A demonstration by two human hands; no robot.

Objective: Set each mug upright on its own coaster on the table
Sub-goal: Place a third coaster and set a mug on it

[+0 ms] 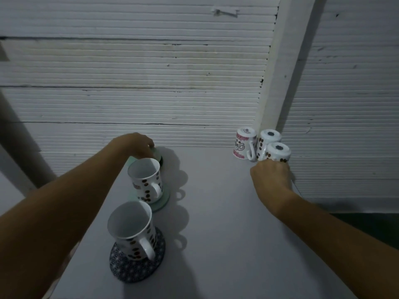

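Two white mugs with brown bean prints stand upright on the left of the table: the near one [133, 229] on a dark patterned coaster [138, 268], the farther one [146, 180] on a pale green coaster [163, 201]. Behind it my left hand [138, 147] grips the edge of another pale green coaster [157, 155], tilted up off the table. At the far right three mugs stand upside down: a pink-printed one [243, 145] and two bean-printed ones [268, 137]. My right hand [272, 180] closes around the nearest upside-down mug [278, 152].
The white table [216, 223] ends at a ribbed white wall [151, 93] right behind the mugs. A white post [287, 72] rises at the back right corner. The table's right edge runs close under my right forearm.
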